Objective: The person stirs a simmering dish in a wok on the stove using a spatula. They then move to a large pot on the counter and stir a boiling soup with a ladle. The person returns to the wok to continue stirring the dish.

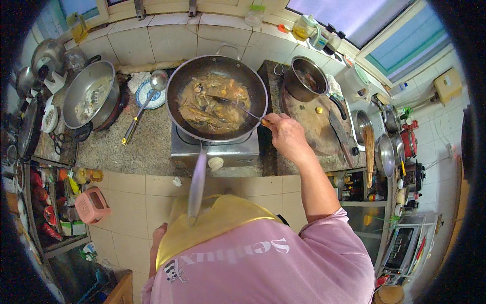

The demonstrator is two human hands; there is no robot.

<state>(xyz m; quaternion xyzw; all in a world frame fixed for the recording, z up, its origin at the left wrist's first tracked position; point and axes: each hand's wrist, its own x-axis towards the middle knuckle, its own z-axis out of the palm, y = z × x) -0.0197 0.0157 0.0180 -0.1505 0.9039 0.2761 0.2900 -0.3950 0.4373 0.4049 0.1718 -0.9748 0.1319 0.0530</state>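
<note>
My right hand (285, 133) grips the handle of a dark spatula (240, 106), whose blade rests in brown, saucy food (212, 104). The food, seemingly fish pieces in sauce, fills the bottom of a dark wok (174, 91). Under the wok stands a steel gas stove (231, 154) with a round knob; the wok's long handle points towards my body. My left hand (159, 231) hangs low beside the yellow apron (212, 216), mostly hidden, so its fingers cannot be made out.
Left of the stove, a ladle (141, 108) lies across a blue-and-white plate (150, 95), near a second pan (91, 91). To the right, a round chopping board (303, 121) carries a metal pot (306, 78) and a cleaver (342, 140). A pink stool (92, 205) stands on the floor.
</note>
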